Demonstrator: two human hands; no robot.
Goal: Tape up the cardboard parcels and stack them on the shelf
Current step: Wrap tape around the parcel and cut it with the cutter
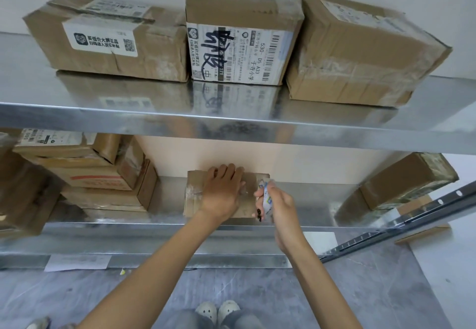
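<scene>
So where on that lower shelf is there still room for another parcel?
Two bare patches: between the left stack and the parcel under the left hand, and between the right hand, gripping a white-and-blue tool, and the right-end box. The upper shelf is crowded with three boxes.

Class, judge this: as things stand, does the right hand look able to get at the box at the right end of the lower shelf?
Probably yes: only bare shelf lies between the right hand and that box, though the hand grips a tape dispenser.
</scene>
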